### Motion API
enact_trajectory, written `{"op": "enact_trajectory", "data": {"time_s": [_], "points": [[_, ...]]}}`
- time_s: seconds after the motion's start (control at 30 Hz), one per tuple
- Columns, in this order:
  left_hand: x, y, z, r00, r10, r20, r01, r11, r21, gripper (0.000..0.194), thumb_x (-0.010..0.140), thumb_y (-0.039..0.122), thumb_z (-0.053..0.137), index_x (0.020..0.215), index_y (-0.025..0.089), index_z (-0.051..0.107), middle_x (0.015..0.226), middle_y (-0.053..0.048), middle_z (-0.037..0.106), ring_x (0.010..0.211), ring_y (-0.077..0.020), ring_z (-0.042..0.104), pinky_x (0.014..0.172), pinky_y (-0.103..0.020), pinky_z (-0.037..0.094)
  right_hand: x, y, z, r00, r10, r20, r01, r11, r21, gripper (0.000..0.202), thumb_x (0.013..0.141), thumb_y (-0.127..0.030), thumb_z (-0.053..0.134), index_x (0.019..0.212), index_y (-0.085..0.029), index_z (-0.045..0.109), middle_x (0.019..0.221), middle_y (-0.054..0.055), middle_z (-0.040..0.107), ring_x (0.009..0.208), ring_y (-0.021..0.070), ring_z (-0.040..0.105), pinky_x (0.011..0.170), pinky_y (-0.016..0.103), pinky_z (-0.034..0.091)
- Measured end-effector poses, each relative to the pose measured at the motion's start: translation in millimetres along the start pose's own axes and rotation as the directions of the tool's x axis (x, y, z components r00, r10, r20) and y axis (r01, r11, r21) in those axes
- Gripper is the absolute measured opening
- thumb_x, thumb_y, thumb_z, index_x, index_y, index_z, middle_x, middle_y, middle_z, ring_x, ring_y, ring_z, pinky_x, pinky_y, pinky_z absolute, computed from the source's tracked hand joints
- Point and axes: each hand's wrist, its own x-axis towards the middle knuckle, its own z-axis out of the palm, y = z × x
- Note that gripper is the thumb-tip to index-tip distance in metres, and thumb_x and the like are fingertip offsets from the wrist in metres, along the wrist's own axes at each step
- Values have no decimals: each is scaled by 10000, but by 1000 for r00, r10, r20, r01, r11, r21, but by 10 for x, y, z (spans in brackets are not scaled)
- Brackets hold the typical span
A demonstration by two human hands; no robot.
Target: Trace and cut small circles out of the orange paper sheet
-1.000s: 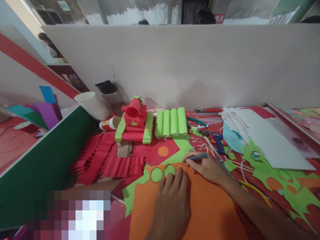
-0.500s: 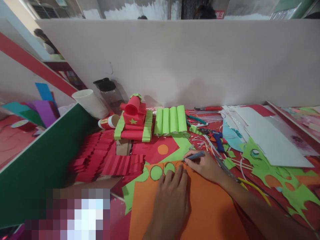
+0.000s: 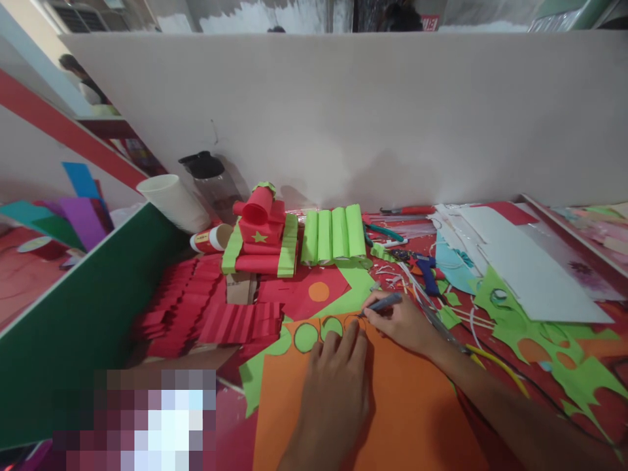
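Observation:
My left hand [image 3: 333, 392] lies flat on an orange paper sheet [image 3: 407, 412], fingers spread near its far edge. My right hand [image 3: 405, 324] grips a dark pen [image 3: 383, 303] whose tip touches the orange sheet's far edge beside a drawn circle. Two round holes [image 3: 318, 333] in that edge show green paper beneath. A red and green paper tank model [image 3: 260, 242] stands farther back, with a row of green paper rolls [image 3: 334, 235] to its right.
Folded red paper strips [image 3: 216, 307] lie to the left by a green divider board [image 3: 83, 314]. A white cup [image 3: 171, 199] and dark-lidded bottle [image 3: 209, 176] stand at the back left. Blue glue gun [image 3: 429, 275], pliers, green offcuts [image 3: 564, 353] and white sheets [image 3: 524, 268] crowd the right.
The pen tip has crept slightly along the circle on the orange sheet's edge. My left hand stays pressed on the sheet. The view has tilted a little.

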Motion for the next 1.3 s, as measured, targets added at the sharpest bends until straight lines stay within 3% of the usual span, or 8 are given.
{"op": "enact_trajectory", "data": {"time_s": [0.53,0.77,1.3], "points": [[51,-22,-70,997,-6,78,6,1000,-8,526,817,72,448,1313,227,527,1431,-36,521,1081,-263,530,849,-400,468,-20,-19,-27,1000,21,19,-22,999,38,126,891,-250,520,781,-199,556,601,-60,468,499,100,455,467,217,340],[84,-47,-124,983,-14,181,23,999,-45,534,834,85,414,1339,236,501,1461,-35,487,1139,-275,513,914,-433,466,-27,-5,-8,1000,2,-18,-1,999,52,110,884,-216,529,776,-201,546,610,-64,463,525,95,450,513,221,343],[134,-64,-202,971,-11,239,38,993,-110,509,833,86,395,1299,238,533,1466,-28,488,1132,-294,526,914,-458,474,-26,-6,-23,1000,3,19,-4,999,33,137,857,-222,552,725,-197,525,640,-46,481,594,118,456,544,238,344]]}}
